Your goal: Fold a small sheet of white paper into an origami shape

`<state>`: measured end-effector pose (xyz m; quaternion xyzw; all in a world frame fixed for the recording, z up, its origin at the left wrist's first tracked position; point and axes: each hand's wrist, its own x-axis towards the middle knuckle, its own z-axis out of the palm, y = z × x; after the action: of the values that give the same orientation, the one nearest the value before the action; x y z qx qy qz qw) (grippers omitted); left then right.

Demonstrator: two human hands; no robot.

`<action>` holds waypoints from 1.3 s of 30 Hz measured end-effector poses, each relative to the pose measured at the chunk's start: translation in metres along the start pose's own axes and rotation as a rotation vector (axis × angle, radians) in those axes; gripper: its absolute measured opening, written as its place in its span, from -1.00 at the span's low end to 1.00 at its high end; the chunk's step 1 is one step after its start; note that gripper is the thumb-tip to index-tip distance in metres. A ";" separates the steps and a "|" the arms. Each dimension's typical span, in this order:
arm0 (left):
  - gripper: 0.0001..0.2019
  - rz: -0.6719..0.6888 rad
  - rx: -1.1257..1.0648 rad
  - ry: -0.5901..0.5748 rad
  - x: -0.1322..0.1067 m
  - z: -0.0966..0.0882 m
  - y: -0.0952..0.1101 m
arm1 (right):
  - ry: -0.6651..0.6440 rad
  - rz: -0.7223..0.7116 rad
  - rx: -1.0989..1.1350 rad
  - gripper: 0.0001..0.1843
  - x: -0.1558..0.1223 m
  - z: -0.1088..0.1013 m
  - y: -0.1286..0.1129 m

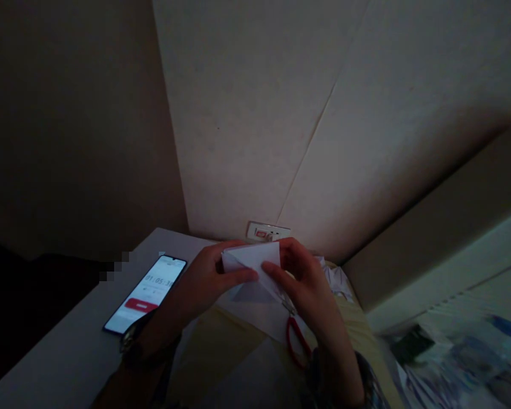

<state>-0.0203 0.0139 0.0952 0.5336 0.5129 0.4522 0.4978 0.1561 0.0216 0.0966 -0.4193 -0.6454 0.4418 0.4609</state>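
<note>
Between my two hands is a folded piece of white paper (255,258) with slanting creases, shaped like a small envelope. My left hand (210,275) grips its left side, thumb pressed on the front face. On the right side my right hand (300,272) pinches it, with the thumb on the front and the other fingers behind. Red-handled scissors (297,343) lie just below my right hand, their blades partly hidden. More white paper (255,318) lies flat under the hands.
A lit phone (147,292) showing a timer lies on the white tabletop (63,341) at left. Behind the hands is a wall socket (266,231). Crumpled white paper (338,281) sits at right on a yellowish surface (215,341). Blurred plastic items (472,358) are at far right.
</note>
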 end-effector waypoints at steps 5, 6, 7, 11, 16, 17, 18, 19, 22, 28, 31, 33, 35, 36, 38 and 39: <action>-0.63 0.014 0.003 0.001 -0.007 -0.002 0.005 | 0.037 0.000 -0.034 -0.76 -0.006 -0.002 -0.007; -0.64 0.018 0.011 -0.005 -0.008 -0.001 0.007 | 0.031 -0.007 -0.051 -0.75 -0.008 -0.002 -0.008; -0.64 0.022 0.017 -0.003 -0.010 0.000 0.008 | 0.025 -0.013 -0.066 -0.74 -0.009 -0.002 -0.010; -0.64 0.017 0.003 0.005 -0.014 0.004 0.011 | 0.017 -0.030 -0.106 -0.74 -0.012 -0.004 -0.015; -0.68 0.008 -0.039 0.052 -0.016 0.004 0.011 | -0.038 -0.085 -0.110 -0.80 -0.014 -0.008 -0.018; -0.67 0.013 -0.053 0.056 -0.016 0.003 0.011 | -0.057 -0.094 -0.106 -0.83 -0.014 -0.010 -0.019; -0.65 0.020 -0.069 0.059 -0.016 0.003 0.011 | -0.070 -0.101 -0.101 -0.87 -0.014 -0.011 -0.019; -0.62 0.025 -0.085 0.058 -0.016 0.003 0.011 | -0.076 -0.105 -0.095 -0.91 -0.014 -0.012 -0.020; -0.59 0.028 -0.118 0.047 -0.017 0.003 0.014 | -0.084 -0.108 -0.083 -0.92 -0.015 -0.015 -0.022; -0.65 -0.035 -0.160 0.035 -0.023 0.004 0.016 | -0.100 -0.173 -0.027 -0.46 -0.023 -0.019 -0.028; -0.67 -0.065 -0.153 0.050 -0.024 0.001 0.016 | -0.140 -0.270 -0.127 -0.32 -0.026 -0.025 -0.031; -0.67 -0.056 -0.160 0.048 -0.024 -0.002 0.018 | -0.162 -0.316 -0.251 -0.49 -0.028 -0.027 -0.033; -0.66 -0.034 -0.176 0.044 -0.024 -0.005 0.021 | -0.155 -0.348 -0.345 -0.60 -0.029 -0.027 -0.035; -0.66 -0.021 -0.183 0.045 -0.024 -0.006 0.022 | -0.146 -0.358 -0.376 -0.63 -0.030 -0.026 -0.036; -0.64 -0.005 -0.181 0.054 -0.024 -0.009 0.025 | -0.122 -0.374 -0.407 -0.65 -0.032 -0.023 -0.038; -0.63 0.000 -0.177 0.062 -0.024 -0.009 0.025 | -0.114 -0.379 -0.416 -0.66 -0.032 -0.021 -0.038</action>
<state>-0.0287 -0.0087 0.1220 0.4732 0.4863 0.5120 0.5267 0.1783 -0.0151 0.1298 -0.3513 -0.8140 0.2286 0.4023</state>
